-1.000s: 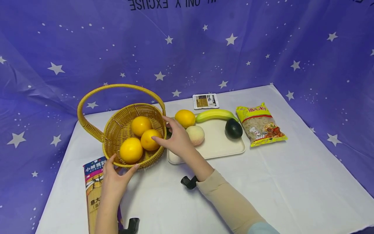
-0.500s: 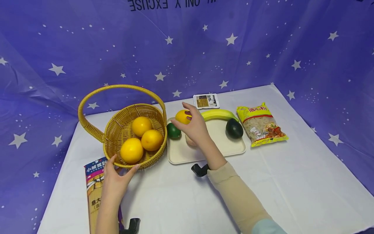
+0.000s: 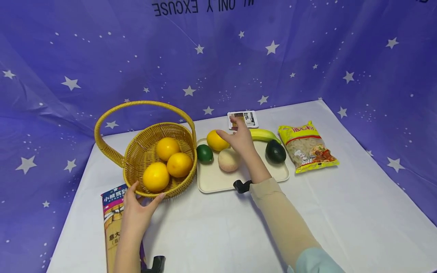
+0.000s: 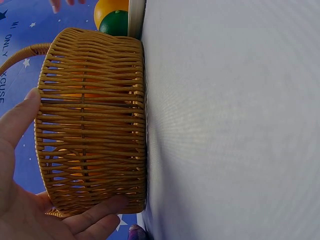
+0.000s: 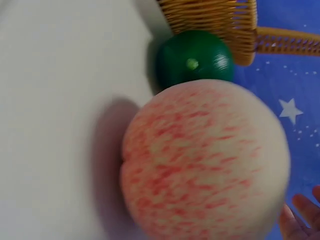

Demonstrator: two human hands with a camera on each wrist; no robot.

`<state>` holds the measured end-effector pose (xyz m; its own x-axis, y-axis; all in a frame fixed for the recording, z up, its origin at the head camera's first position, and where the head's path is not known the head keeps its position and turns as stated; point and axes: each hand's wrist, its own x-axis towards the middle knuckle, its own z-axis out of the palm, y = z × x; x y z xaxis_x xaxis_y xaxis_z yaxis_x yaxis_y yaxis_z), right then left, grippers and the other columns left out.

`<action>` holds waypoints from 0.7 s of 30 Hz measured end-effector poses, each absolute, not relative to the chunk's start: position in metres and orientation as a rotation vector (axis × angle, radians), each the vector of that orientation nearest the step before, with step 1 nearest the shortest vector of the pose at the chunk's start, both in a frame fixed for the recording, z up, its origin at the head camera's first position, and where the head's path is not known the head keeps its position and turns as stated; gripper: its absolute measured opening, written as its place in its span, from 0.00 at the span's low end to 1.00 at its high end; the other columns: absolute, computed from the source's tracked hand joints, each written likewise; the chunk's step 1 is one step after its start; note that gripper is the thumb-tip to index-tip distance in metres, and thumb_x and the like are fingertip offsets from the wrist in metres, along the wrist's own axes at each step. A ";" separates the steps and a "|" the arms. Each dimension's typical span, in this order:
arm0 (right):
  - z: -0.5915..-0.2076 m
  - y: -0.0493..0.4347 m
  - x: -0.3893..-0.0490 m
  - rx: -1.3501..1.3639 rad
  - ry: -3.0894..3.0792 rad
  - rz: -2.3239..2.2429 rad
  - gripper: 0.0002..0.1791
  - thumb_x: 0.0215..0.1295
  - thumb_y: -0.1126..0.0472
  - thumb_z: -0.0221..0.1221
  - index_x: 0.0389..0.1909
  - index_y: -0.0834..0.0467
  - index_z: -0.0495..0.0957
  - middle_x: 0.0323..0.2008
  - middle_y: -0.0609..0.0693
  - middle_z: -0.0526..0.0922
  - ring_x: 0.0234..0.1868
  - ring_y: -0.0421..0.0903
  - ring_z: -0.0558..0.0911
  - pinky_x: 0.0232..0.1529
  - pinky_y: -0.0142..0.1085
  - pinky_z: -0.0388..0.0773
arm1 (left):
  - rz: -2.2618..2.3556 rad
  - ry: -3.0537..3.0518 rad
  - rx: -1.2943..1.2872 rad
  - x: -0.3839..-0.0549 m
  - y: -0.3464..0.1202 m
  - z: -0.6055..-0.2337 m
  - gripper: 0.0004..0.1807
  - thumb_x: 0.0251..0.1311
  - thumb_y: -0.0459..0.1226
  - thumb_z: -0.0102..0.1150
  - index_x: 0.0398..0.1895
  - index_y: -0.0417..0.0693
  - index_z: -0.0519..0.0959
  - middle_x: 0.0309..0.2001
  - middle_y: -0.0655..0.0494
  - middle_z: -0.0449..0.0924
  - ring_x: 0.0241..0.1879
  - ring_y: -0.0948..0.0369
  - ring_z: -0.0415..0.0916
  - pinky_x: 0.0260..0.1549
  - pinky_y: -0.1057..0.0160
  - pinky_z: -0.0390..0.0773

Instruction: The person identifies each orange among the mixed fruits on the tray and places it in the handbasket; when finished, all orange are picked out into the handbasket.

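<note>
A round, golden-brown wicker basket (image 3: 140,156) with a tall arched handle stands left of centre in the head view, holding three glossy oranges (image 3: 179,165). The left hand (image 3: 137,213), thumb and fingers spread, touches its near rim. Mid-frame, the right hand (image 3: 243,141), thumb and fingers parted, hovers above the cream tray (image 3: 216,185), near a pale, red-streaked peach (image 5: 205,160).

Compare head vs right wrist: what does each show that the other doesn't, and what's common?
Head only: left hand, banana, avocado, pasta bag, spaghetti pack, yellow fruit.

Right wrist only: clear red streaks on the peach, pale spot on the green fruit.

Both: peach, green fruit, basket, starry backdrop, right hand, only partly seen in the wrist view.
</note>
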<state>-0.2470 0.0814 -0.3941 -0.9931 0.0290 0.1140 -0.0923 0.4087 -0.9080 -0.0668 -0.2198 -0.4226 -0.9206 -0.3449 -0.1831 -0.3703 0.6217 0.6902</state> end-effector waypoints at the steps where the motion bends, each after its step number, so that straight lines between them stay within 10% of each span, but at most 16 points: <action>1: -0.396 0.082 -0.248 0.057 -2.559 1.641 0.43 0.54 0.46 0.69 0.69 0.55 0.63 0.65 0.54 0.68 0.60 0.54 0.72 0.56 0.42 0.74 | 1.204 2.800 -0.619 -0.067 -0.220 -0.423 0.63 0.49 0.68 0.60 0.77 0.47 0.39 0.73 0.35 0.40 0.66 0.37 0.58 0.61 0.35 0.57; 21: -0.425 0.077 -0.264 0.044 -2.798 1.436 0.46 0.54 0.43 0.67 0.69 0.59 0.63 0.66 0.57 0.68 0.62 0.55 0.71 0.63 0.46 0.66 | 1.262 2.794 -0.617 -0.066 -0.218 -0.421 0.62 0.51 0.64 0.62 0.77 0.45 0.39 0.73 0.35 0.41 0.65 0.40 0.60 0.60 0.39 0.63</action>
<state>-0.2642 0.0774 -0.4249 -0.9996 -0.0266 0.0093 -0.0231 0.5828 -0.8123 -0.0661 -0.2184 -0.4211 -0.9220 -0.3467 -0.1721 -0.3583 0.5965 0.7182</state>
